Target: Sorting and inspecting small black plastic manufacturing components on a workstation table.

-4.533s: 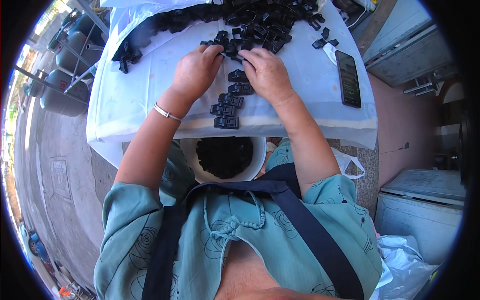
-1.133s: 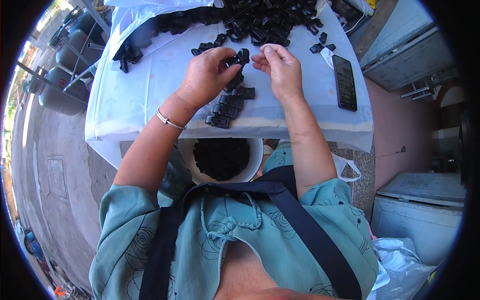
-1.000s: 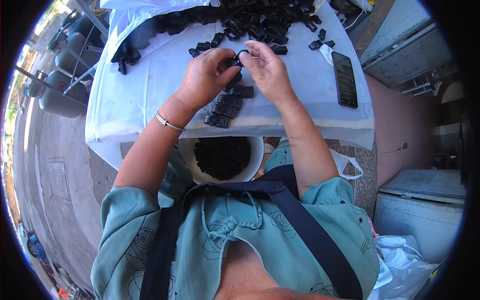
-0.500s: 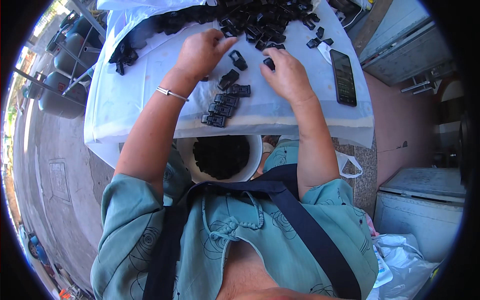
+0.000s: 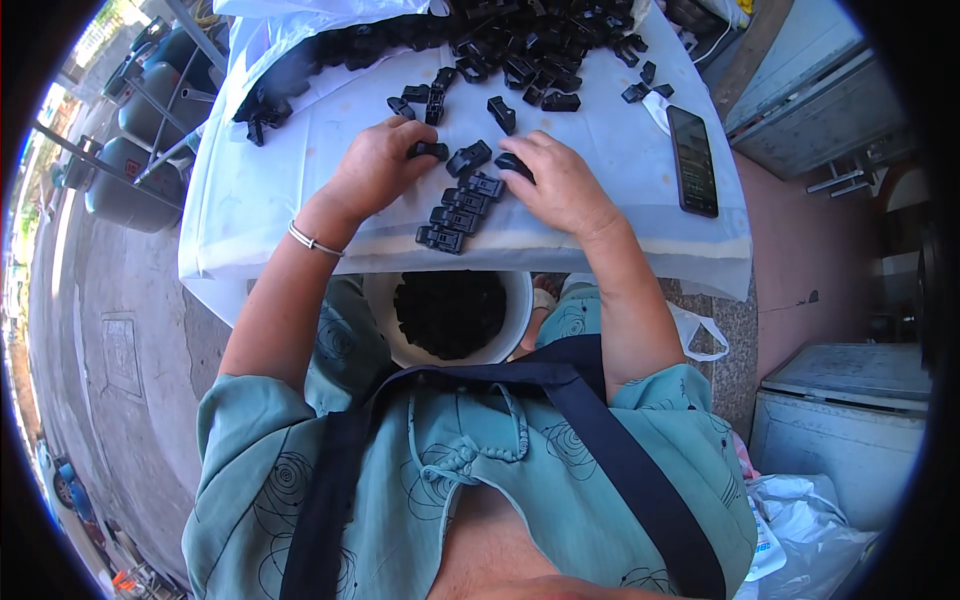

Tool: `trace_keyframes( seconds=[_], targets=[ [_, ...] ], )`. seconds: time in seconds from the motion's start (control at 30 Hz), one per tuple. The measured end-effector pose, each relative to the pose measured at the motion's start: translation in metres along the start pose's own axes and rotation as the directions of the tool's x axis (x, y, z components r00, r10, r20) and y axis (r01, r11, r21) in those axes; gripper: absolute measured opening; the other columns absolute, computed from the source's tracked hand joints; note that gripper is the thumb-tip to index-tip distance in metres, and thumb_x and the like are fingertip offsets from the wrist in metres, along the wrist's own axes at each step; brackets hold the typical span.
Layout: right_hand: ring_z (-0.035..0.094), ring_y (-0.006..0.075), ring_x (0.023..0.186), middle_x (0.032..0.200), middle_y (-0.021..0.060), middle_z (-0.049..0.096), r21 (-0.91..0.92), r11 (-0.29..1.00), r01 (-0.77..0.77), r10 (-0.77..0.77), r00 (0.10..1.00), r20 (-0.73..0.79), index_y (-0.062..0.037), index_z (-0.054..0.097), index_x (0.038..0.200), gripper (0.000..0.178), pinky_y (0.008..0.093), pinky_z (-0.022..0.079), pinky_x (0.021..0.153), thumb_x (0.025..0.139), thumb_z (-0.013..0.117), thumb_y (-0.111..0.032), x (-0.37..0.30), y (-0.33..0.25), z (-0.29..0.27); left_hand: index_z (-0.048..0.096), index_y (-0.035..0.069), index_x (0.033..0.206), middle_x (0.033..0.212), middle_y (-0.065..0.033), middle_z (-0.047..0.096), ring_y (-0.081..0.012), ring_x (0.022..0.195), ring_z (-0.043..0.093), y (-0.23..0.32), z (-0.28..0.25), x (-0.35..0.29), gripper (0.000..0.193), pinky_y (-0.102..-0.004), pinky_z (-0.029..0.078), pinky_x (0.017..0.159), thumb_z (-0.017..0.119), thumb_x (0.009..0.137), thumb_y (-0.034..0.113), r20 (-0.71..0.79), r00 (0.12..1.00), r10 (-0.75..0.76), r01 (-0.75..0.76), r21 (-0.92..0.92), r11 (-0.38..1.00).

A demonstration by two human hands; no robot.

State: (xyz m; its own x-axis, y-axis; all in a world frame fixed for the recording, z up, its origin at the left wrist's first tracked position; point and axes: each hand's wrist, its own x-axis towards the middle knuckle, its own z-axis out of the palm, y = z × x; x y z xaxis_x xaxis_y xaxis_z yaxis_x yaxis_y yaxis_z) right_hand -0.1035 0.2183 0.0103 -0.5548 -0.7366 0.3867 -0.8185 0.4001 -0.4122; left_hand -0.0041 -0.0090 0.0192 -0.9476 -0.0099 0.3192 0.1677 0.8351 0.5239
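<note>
A white-covered bench [image 5: 300,190] carries everything. Beyond both grips lies a big heap of black plastic clips [image 5: 520,30]; below them, under the bench edge, stands a white bucket [image 5: 385,330] of the same parts. A short row of joined clips [image 5: 462,205] lies between the grips. The left hand [image 5: 375,170] pinches one black clip [image 5: 430,151]; the right hand [image 5: 560,185] presses fingertips on another clip [image 5: 512,162].

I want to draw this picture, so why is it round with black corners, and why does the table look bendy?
Head view: a fisheye lens makes a round picture with a black rim and bends the edge of the white table. Bright sunlight keeps the left hand, right hand and black plastic pieces sharp, while the phone shows a faint sheen.
</note>
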Motion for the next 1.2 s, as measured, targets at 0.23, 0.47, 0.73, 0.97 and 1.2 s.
trace_keyframes(
  seconds=[0.23,0.47,0.73,0.97,1.2],
  targets=[
    [0.061,0.0331,0.090,0.098,0.0139,0.063,0.162,0.964,0.211,-0.209,0.978,-0.024,-0.0058,0.065,0.113,0.028,0.0387,0.050,0.081,0.085,0.064,-0.010,0.016,-0.005,0.020,0.067,0.005,0.103,0.093,-0.0147,0.067,-0.0289,0.078,0.066,-0.001,0.012,0.001,0.027,-0.0352,0.054,0.072,0.073,0.077,0.010,-0.130,0.978,-0.166,0.152,-0.108,0.982],
    [0.065,0.0251,0.084,0.100,0.0126,0.066,0.382,0.919,0.095,-0.167,0.973,0.160,-0.0037,0.064,0.114,0.033,0.0335,0.052,0.074,0.084,0.070,-0.018,0.009,-0.028,-0.002,0.069,0.006,0.101,0.085,-0.0092,0.064,-0.0197,0.067,0.060,0.002,0.005,-0.025,0.030,-0.0300,0.052,0.064,0.074,0.072,0.003,0.002,0.999,0.054,-0.051,-0.269,0.962],
    [0.064,0.0280,0.090,0.105,0.0132,0.065,0.253,0.906,0.339,-0.286,0.932,-0.224,-0.0056,0.064,0.115,0.034,0.0343,0.053,0.076,0.082,0.068,-0.007,0.016,-0.032,0.029,0.048,0.010,0.135,0.086,-0.0039,0.063,-0.0093,0.062,0.048,0.013,0.006,-0.020,0.066,-0.0247,0.047,0.060,0.075,0.075,0.002,0.040,0.992,-0.122,0.128,-0.272,0.954],
    [0.063,0.0288,0.097,0.107,0.0101,0.066,0.116,0.940,0.320,-0.314,0.947,-0.068,-0.0086,0.066,0.115,0.035,0.0379,0.049,0.084,0.080,0.068,-0.007,0.009,-0.036,0.027,0.044,0.009,0.135,0.093,-0.0104,0.068,-0.0179,0.063,0.058,0.006,0.010,-0.022,0.072,-0.0295,0.052,0.063,0.076,0.071,0.004,0.020,0.994,-0.106,0.107,-0.306,0.946],
    [0.060,0.0277,0.106,0.110,0.0093,0.066,-0.077,0.967,0.244,-0.249,0.966,-0.062,-0.0111,0.066,0.115,0.030,0.0369,0.044,0.086,0.085,0.062,-0.013,-0.001,-0.044,0.031,0.052,0.008,0.128,0.099,-0.0137,0.065,-0.0197,0.070,0.062,0.003,-0.004,-0.017,0.056,-0.0311,0.052,0.064,0.071,0.075,0.010,0.031,0.999,-0.014,0.020,-0.208,0.978]
  ],
)
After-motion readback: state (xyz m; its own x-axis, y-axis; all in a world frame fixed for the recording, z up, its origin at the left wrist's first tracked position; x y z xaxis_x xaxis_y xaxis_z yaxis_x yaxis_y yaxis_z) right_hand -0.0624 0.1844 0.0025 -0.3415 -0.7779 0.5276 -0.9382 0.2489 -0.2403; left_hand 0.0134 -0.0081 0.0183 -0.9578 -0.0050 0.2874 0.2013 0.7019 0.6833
